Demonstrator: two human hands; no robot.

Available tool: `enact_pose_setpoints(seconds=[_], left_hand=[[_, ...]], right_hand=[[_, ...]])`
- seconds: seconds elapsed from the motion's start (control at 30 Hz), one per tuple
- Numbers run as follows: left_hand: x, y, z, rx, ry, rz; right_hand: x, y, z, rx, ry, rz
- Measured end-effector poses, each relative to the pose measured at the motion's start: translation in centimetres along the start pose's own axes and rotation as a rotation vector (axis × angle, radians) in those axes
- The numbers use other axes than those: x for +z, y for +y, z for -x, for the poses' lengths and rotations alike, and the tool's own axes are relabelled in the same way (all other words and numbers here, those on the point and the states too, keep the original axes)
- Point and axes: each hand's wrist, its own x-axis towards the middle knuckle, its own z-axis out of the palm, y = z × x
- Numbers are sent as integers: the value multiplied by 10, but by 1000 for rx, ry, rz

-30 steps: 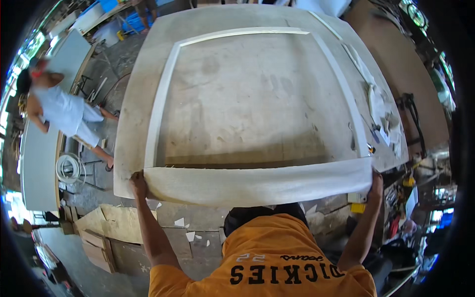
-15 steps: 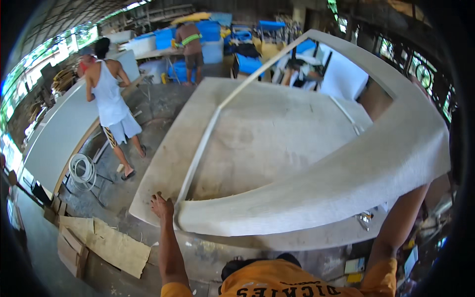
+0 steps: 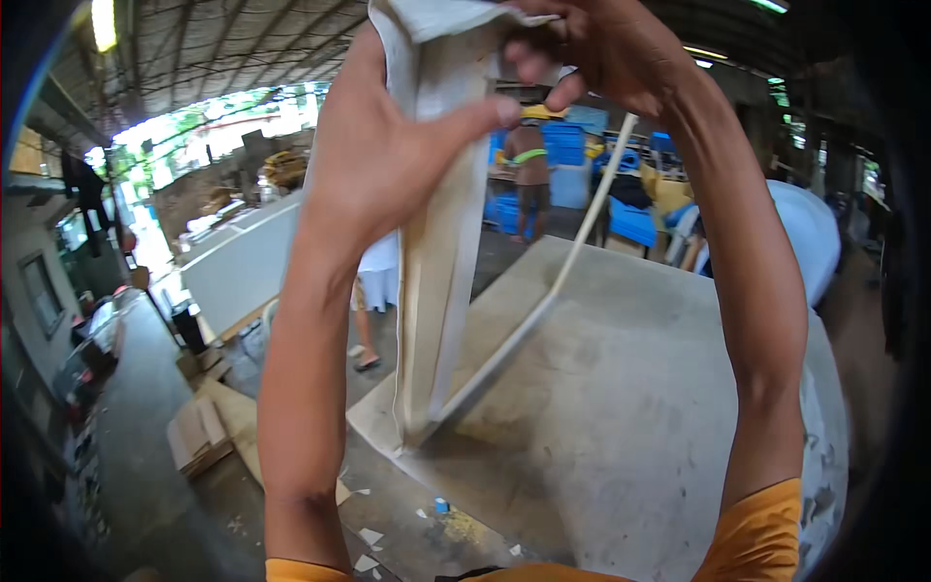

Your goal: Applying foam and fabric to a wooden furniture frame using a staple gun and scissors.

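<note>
A large pale curved frame (image 3: 441, 262) stands tipped up on one end, its open, channel-like inner side facing me. Its lower end meets the near left edge of a broad grey-white tabletop (image 3: 621, 417). My left hand (image 3: 373, 155) wraps the frame's left side high up, thumb lying across the front. At the top my right hand (image 3: 611, 53) curls its fingers at the upper edge, partly blurred. A thin pale strip (image 3: 509, 354) slants from the frame's foot up to the right. The frame's top runs out of view.
Cardboard and wood scraps (image 3: 199, 427) lie on the floor at left, near a long grey panel (image 3: 242, 272). A person (image 3: 529, 175) stands at the back by blue containers (image 3: 564, 144). Another person, in white (image 3: 380, 272), is mostly hidden behind the frame.
The frame has swung from lying over the tabletop to nearly upright. My left hand has risen from the tabletop's corner to its side; my right hand has moved up to its top.
</note>
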Motion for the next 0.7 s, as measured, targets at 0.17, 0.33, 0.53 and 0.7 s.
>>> enact_pose_setpoints(seconds=[0.17, 0.33, 0.53, 0.7], left_hand=[[3, 13, -57, -136, 99, -262], [20, 35, -67, -248, 128, -387], [11, 44, -74, -279, 110, -458], [-5, 42, -82, -337, 132, -553]], right_hand=[[-29, 4, -41, -162, -325, 252], [-47, 15, -52, -312, -292, 294], [-48, 20, -69, -497, -228, 412], [-30, 20, -82, -584, -193, 419]])
